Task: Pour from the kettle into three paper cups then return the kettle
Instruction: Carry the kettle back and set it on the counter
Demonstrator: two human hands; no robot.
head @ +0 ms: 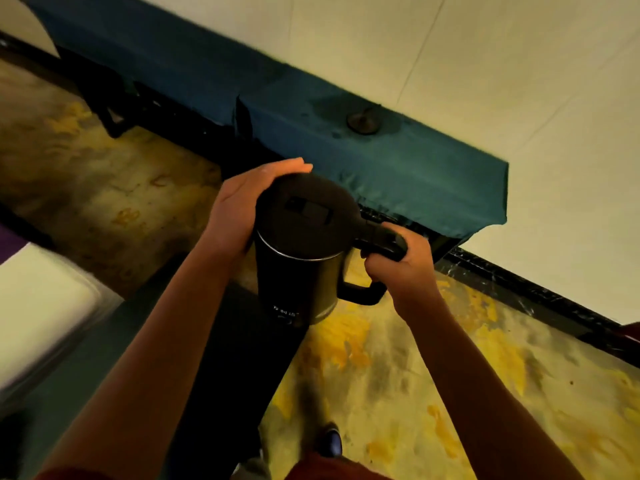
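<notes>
Standing over a mottled yellow and brown floor (398, 368), the person shows a dark shoe (329, 443) at six o'clock, near the bottom edge, with a strip of red clothing (332, 467) just below it. Both bare forearms reach up from the lower corners toward the middle of the view. At nine o'clock, blurred, a pale cushioned surface (45, 306) lies beside the left forearm. Held in the air between the two hands, above the floor and short of the table, is the black kettle (298, 271), roughly upright with its lid closed and a thin metal rim showing beneath the lid. The right hand (401, 261) is clenched around the kettle's black handle at three o'clock of the body, its fingers (372, 263) curled under the grip. The left hand (239, 206) lies flat against the kettle's side and lid edge at nine to ten o'clock, fingers (287, 166) extended and pressed along the curve, steadying rather than wrapping it. Just beyond the kettle, toward twelve and one o'clock, runs a long tabletop (415, 174) draped in dark teal cloth, set against a pale wall (485, 64). On that cloth, at one o'clock from the kettle and well apart from it, sits a small round dark base (363, 123) ringed by damp-looking patches. A black skirting strip (526, 289) follows the wall toward three o'clock.
</notes>
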